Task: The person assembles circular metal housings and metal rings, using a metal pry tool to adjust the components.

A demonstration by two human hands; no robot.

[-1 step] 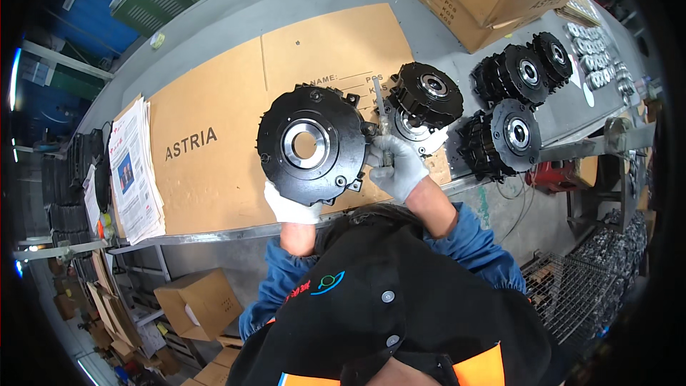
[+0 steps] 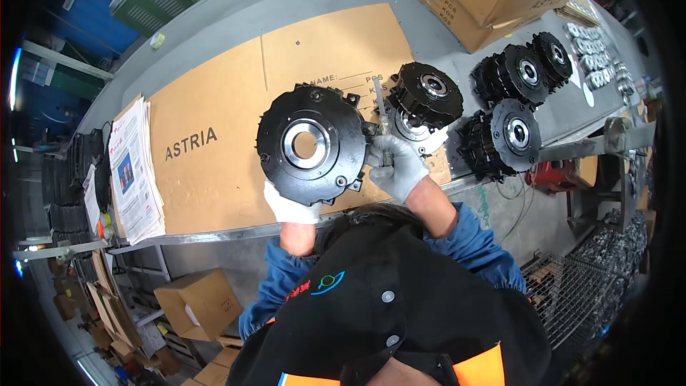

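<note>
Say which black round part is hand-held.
The leftmost black part, with the left hand at its lower edge; the others sit to its right, unheld.

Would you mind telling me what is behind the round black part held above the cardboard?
Behind the black part, the gloved left hand shows below its rim, most fingers hidden; tan cardboard shows through the hole. The rest is covered.

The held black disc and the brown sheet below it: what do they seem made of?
Black disc: probably coated metal, semi-gloss, judging by its sheen and bright silvery centre ring. Brown sheet: likely cardboard, matte, from its colour and crease.
</note>
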